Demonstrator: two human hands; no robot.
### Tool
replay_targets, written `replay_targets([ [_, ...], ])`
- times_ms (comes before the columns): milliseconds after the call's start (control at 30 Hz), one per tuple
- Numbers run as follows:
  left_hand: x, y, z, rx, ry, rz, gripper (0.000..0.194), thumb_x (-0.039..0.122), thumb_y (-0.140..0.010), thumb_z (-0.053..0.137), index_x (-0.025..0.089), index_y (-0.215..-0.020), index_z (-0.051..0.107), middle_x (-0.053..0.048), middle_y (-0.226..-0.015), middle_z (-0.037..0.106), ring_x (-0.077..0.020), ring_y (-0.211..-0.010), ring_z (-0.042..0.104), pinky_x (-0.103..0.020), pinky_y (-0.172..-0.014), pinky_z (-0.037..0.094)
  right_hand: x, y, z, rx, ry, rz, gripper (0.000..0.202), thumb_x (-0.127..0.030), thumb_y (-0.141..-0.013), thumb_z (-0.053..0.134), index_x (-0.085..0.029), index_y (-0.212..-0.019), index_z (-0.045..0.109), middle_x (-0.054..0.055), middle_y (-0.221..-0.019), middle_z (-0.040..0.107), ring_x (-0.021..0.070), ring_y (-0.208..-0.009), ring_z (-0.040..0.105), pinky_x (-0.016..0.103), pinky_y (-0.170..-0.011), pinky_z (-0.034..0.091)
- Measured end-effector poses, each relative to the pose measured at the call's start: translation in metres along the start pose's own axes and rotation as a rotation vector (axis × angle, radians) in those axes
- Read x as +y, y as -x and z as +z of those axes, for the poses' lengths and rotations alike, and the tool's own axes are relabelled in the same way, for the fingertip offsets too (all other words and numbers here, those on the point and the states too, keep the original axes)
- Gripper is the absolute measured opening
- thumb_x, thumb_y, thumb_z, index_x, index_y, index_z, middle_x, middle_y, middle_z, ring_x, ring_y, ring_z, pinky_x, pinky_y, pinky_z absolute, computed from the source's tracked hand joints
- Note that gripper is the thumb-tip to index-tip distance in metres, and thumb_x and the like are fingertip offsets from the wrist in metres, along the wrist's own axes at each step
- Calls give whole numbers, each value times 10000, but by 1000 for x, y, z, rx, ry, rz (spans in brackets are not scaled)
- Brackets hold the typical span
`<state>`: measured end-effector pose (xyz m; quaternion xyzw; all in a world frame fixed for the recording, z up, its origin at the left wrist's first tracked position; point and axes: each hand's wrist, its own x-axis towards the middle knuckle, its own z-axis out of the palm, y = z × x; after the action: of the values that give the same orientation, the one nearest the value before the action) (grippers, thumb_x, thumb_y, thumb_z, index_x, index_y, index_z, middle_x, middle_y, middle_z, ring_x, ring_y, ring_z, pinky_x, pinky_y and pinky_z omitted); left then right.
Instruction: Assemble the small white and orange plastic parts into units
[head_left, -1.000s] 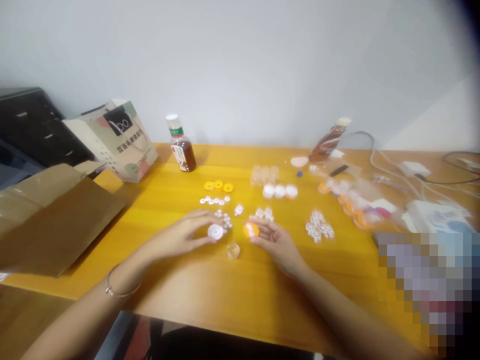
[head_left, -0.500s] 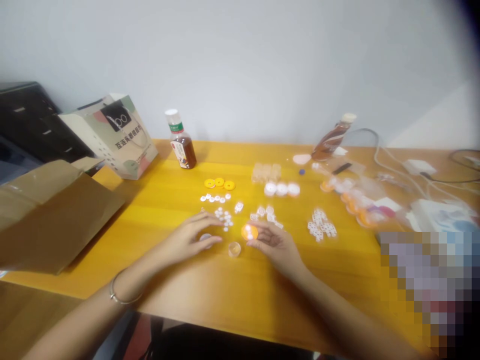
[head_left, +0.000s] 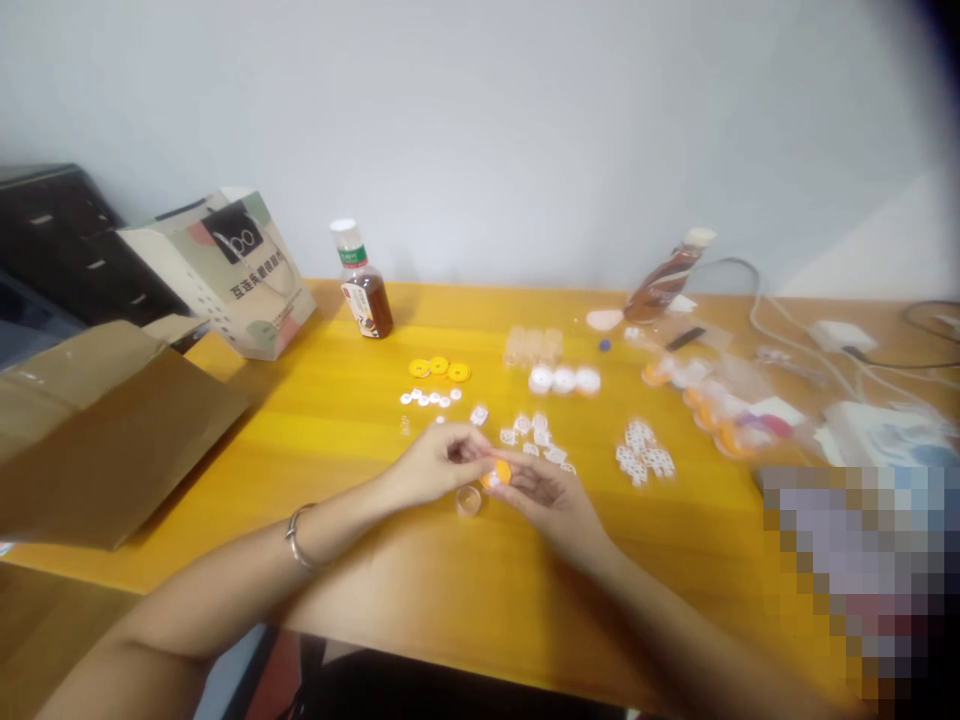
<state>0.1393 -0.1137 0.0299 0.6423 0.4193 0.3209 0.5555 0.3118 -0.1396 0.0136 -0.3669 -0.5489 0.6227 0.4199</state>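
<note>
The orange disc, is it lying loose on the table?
No, the right hand holds the orange disc, with the left hand close beside it.

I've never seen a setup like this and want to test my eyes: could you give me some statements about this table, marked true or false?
1. The right hand holds an orange disc. True.
2. The hands are at opposite ends of the table. False: the left hand is right by the right hand, at the orange disc.
3. Three yellow discs lie beyond the hands. True.
4. The bracelet is on the right wrist. False: the bracelet is on the left.
5. The bottle with the green band stands upright. True.
</note>
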Motion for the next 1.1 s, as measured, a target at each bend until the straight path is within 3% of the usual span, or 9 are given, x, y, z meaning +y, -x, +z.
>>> replay_targets([
  [300,-9,-7,0,-37,-43,25,263,349,-755,609,117,-878,606,-64,-808,663,-127,-721,608,-265,-695,476,2,-1,1,90,-68,62,200,-269,-689,683,-226,-873,615,1,-829,664,127,-768,613,294,-762,493],
  [433,6,2,-21,13,-311,90,263,357,-801,553,152,-954,612,-61,-921,647,-149,-832,591,-290,-763,458,0,-2,0,132,-57,81,225,-291,-693,678,-227,-897,611,8,-826,657,136,-769,609,322,-781,494],
  [533,15,22,-45,-90,-610,136,257,362,-804,548,199,-995,602,-38,-946,616,-158,-863,563,-300,-791,434,1,-2,-3,132,-41,106,291,-299,-687,683,-229,-958,605,7,-836,657,133,-772,612,335,-818,481],
  [633,9,43,-59,-192,-805,114,339,343,-748,612,220,-1060,565,-44,-992,572,-176,-862,546,-300,-770,431,2,-3,-4,125,-12,118,356,-286,-664,702,-239,-1003,603,0,-838,657,130,-798,614,331,-851,467],
  [733,-2,52,-60,-189,-862,126,259,283,-769,582,198,-1014,580,-56,-967,559,-172,-833,543,-286,-735,433,2,-4,-5,118,12,110,369,-265,-657,705,-247,-1014,609,-10,-825,657,121,-799,615,314,-845,477],
  [833,-3,47,-57,-147,-747,129,213,237,-819,512,189,-1017,574,-60,-971,568,-160,-843,545,-296,-762,439,0,-3,-4,119,51,98,359,-255,-661,694,-238,-1012,622,-8,-813,666,127,-788,623,319,-829,493],
  [1000,9,29,-51,-159,-120,91,327,233,-847,501,189,-1168,457,-81,-1125,544,-162,-993,536,-337,-883,427,-4,-1,-2,155,114,97,402,-246,-666,680,-246,-1063,618,-10,-808,689,152,-776,643,364,-818,517],
  [1100,11,21,-45,-159,28,84,335,215,-828,532,184,-1155,468,-80,-1120,537,-166,-1010,525,-339,-898,419,-5,0,-1,146,109,84,405,-234,-669,672,-264,-1069,617,-18,-828,697,152,-789,648,366,-823,523],
])
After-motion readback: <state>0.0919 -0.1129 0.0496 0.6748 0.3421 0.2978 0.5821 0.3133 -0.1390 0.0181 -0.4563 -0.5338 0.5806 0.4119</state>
